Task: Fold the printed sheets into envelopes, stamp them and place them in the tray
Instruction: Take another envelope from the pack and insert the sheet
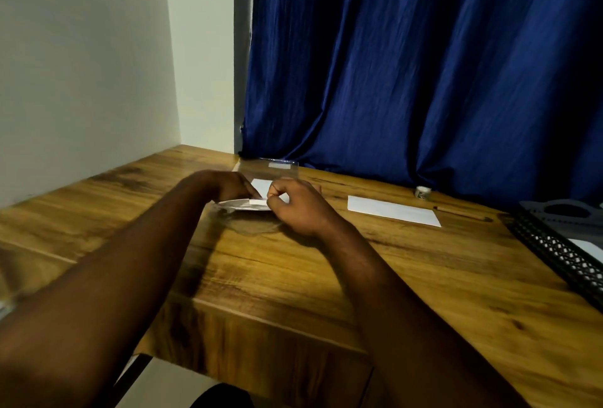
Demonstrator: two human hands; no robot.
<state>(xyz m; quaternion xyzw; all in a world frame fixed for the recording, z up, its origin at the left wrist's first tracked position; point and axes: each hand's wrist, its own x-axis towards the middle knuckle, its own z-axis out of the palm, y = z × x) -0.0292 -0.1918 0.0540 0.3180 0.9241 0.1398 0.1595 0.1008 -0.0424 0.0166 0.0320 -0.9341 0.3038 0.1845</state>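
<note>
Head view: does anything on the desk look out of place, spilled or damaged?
Nothing stands out. The left hand and right hand hold the sheet, which bows slightly mid-fold. The envelope lies flat near the pencil and tray.

white envelope, black lattice-patterned tray, deep blue curtain, brown wood-grain table
</note>
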